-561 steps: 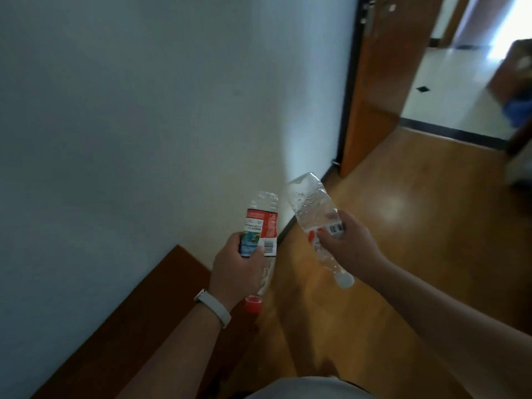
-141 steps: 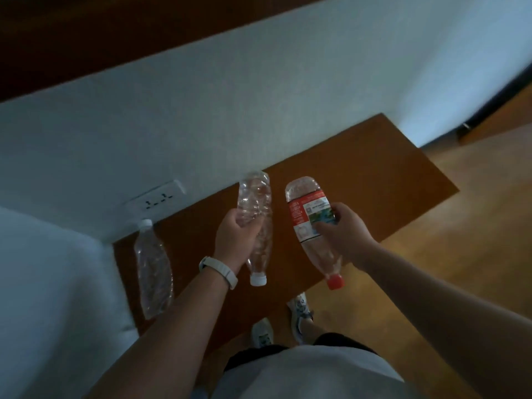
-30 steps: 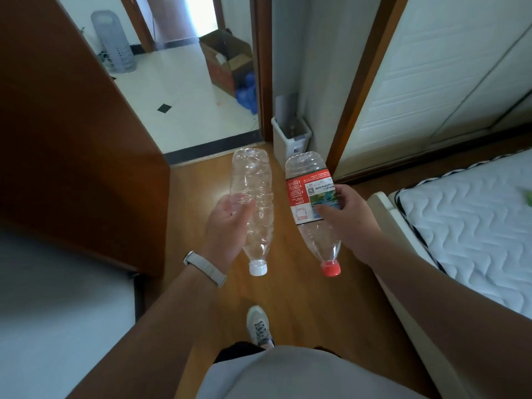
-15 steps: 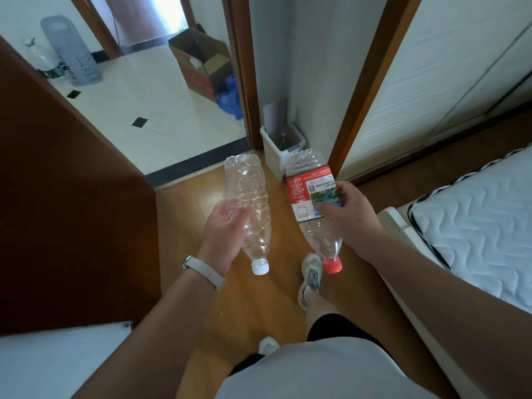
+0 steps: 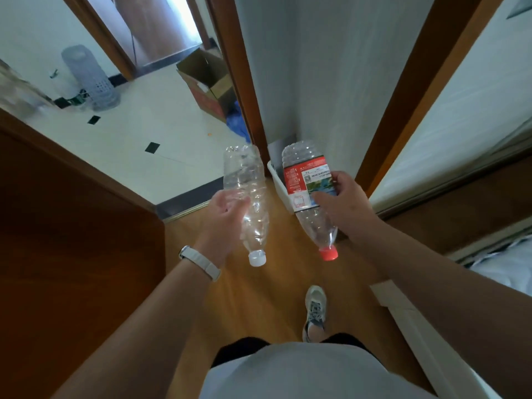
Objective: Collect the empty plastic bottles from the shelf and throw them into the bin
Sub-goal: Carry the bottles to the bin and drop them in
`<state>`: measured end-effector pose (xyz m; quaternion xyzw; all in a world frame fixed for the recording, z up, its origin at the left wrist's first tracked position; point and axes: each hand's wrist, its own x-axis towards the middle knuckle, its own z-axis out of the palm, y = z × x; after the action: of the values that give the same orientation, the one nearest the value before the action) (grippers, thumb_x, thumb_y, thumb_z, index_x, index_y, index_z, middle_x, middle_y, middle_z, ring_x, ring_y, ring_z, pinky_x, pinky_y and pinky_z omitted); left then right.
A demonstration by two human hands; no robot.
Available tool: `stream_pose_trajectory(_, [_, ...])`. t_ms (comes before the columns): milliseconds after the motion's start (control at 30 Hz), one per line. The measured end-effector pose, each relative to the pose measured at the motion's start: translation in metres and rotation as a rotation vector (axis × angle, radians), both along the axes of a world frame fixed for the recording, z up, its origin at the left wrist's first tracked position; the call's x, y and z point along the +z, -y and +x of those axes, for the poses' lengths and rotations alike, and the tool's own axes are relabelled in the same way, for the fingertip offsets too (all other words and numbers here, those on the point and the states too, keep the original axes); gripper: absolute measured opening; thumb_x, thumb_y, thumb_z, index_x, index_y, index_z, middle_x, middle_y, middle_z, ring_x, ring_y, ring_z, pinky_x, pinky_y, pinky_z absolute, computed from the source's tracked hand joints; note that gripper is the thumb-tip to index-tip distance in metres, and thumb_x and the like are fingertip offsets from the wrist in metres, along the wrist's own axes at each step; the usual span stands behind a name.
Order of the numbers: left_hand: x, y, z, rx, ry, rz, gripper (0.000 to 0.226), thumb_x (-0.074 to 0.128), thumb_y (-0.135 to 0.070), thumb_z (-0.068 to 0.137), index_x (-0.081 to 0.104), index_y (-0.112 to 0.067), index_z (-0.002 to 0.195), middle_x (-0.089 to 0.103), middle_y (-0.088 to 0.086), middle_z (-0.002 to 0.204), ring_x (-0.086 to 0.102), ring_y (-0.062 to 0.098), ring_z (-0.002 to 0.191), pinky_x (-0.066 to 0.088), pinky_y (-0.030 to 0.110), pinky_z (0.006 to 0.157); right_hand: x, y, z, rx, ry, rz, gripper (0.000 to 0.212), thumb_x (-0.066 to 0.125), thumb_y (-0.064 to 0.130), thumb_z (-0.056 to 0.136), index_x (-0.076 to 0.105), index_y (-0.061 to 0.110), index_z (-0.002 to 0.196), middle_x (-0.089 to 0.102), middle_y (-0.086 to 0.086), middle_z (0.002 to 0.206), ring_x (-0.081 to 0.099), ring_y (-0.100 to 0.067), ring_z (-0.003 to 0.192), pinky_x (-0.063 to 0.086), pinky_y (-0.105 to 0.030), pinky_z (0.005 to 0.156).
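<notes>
My left hand (image 5: 223, 216) grips a clear, label-free plastic bottle (image 5: 247, 191) held upside down, its white cap (image 5: 257, 258) pointing toward me. A second bottle with a red label (image 5: 306, 185) is in my right hand (image 5: 342, 208), also inverted, red cap (image 5: 328, 253) lowest. Both look empty. A small white bin (image 5: 277, 180) stands on the floor against the wall just beyond the bottles, mostly hidden behind the red-labelled one.
An open wooden door (image 5: 72, 240) fills the left. The doorway leads to a tiled floor with a cardboard box (image 5: 208, 84), a blue bag (image 5: 237, 122) and a grey perforated basket (image 5: 92, 79). A white bed edge (image 5: 426, 326) lies at right. My shoe (image 5: 315, 309) is on the wood floor.
I have stepped closer to the bin, which now sits right behind the bottles. Both hands hold the same bottles in the same way.
</notes>
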<state>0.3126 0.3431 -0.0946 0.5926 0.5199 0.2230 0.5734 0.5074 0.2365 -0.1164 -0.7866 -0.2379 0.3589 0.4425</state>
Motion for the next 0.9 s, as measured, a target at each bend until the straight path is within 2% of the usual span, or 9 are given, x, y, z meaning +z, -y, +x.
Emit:
stream_pose_trajectory(67, [0.001, -0.012, 0.020, -0.032, -0.048, 0.023, 0.025, 0.069, -0.037, 0.085, 0.065, -0.025, 0.105, 0.069, 0.008, 0.089, 0.064, 0.022, 0.077, 0.057, 0.044, 0.075, 0.005, -0.011, 0.020, -0.029, -0.004, 0.003, 0.039, 0.066, 0.028, 0.092, 0.047, 0.028, 0.126, 0.055, 0.018, 0.101, 0.058, -0.004, 0.087, 0.045, -0.015, 0.065])
stream_pose_trajectory(167, [0.000, -0.025, 0.044, -0.052, -0.061, 0.022, 0.018, 0.068, -0.031, 0.087, 0.065, -0.019, 0.101, 0.065, 0.005, 0.084, 0.059, 0.019, 0.072, 0.053, 0.040, 0.070, 0.006, -0.023, 0.044, -0.062, 0.019, 0.001, 0.042, 0.067, 0.027, 0.091, 0.048, 0.027, 0.129, 0.056, 0.015, 0.108, 0.058, -0.008, 0.097, 0.049, -0.022, 0.077])
stream_pose_trajectory(300, [-0.006, -0.049, 0.061, -0.065, -0.095, 0.041, 0.018, 0.066, -0.023, 0.090, 0.062, -0.010, 0.101, 0.059, 0.005, 0.083, 0.054, 0.019, 0.072, 0.049, 0.036, 0.067, -0.003, -0.039, 0.063, -0.085, 0.033, -0.052, 0.044, 0.068, 0.028, 0.090, 0.047, 0.028, 0.130, 0.056, 0.014, 0.112, 0.056, -0.009, 0.099, 0.050, -0.027, 0.080])
stream_pose_trajectory(433, [-0.013, -0.085, 0.076, -0.084, -0.107, 0.033, 0.012, 0.066, -0.022, 0.090, 0.062, -0.013, 0.098, 0.060, 0.002, 0.081, 0.054, 0.015, 0.068, 0.049, 0.030, 0.061, -0.007, -0.065, 0.080, -0.126, 0.018, -0.066, 0.042, 0.069, 0.026, 0.090, 0.051, 0.026, 0.127, 0.062, 0.009, 0.117, 0.062, -0.013, 0.103, 0.054, -0.032, 0.085])
stream_pose_trajectory(500, [-0.021, -0.106, 0.086, -0.083, -0.092, -0.001, 0.009, 0.066, -0.019, 0.090, 0.062, -0.014, 0.098, 0.060, 0.001, 0.080, 0.054, 0.014, 0.067, 0.048, 0.027, 0.059, -0.010, -0.080, 0.089, -0.144, 0.015, -0.067, 0.041, 0.069, 0.024, 0.089, 0.051, 0.025, 0.126, 0.063, 0.008, 0.116, 0.062, -0.013, 0.102, 0.054, -0.028, 0.080])
stream_pose_trajectory(600, [-0.033, -0.145, 0.103, -0.125, -0.077, -0.028, 0.008, 0.067, -0.019, 0.090, 0.063, -0.017, 0.097, 0.061, -0.002, 0.079, 0.055, 0.011, 0.066, 0.048, 0.030, 0.063, -0.014, -0.109, 0.103, -0.173, 0.005, -0.068, 0.036, 0.068, 0.021, 0.090, 0.052, 0.025, 0.122, 0.061, 0.008, 0.109, 0.062, -0.010, 0.094, 0.047, -0.017, 0.065])
stream_pose_trajectory(667, [-0.041, -0.175, 0.114, -0.180, -0.044, -0.052, 0.009, 0.066, -0.016, 0.091, 0.063, -0.013, 0.099, 0.061, -0.003, 0.078, 0.056, 0.001, 0.057, 0.049, 0.022, 0.058, -0.020, -0.134, 0.111, -0.202, -0.004, -0.085, 0.032, 0.069, 0.018, 0.089, 0.053, 0.026, 0.115, 0.062, 0.006, 0.107, 0.063, -0.008, 0.090, 0.048, -0.018, 0.065])
stream_pose_trajectory(767, [-0.055, -0.224, 0.131, -0.236, -0.010, -0.084, 0.005, 0.063, -0.010, 0.093, 0.062, -0.010, 0.098, 0.058, -0.005, 0.073, 0.051, -0.006, 0.046, 0.044, 0.012, 0.047, -0.031, -0.178, 0.118, -0.242, 0.002, -0.142, 0.032, 0.071, 0.018, 0.087, 0.053, 0.024, 0.112, 0.063, 0.004, 0.105, 0.065, -0.013, 0.094, 0.052, -0.026, 0.074])
stream_pose_trajectory(900, [-0.085, -0.295, 0.150, -0.280, -0.028, -0.128, 0.010, 0.064, -0.016, 0.093, 0.060, -0.014, 0.103, 0.062, -0.002, 0.082, 0.055, -0.002, 0.053, 0.047, 0.016, 0.051, -0.054, -0.242, 0.127, -0.259, 0.021, -0.225, 0.032, 0.071, 0.016, 0.087, 0.052, 0.024, 0.111, 0.062, 0.002, 0.107, 0.063, -0.016, 0.098, 0.054, -0.035, 0.086])
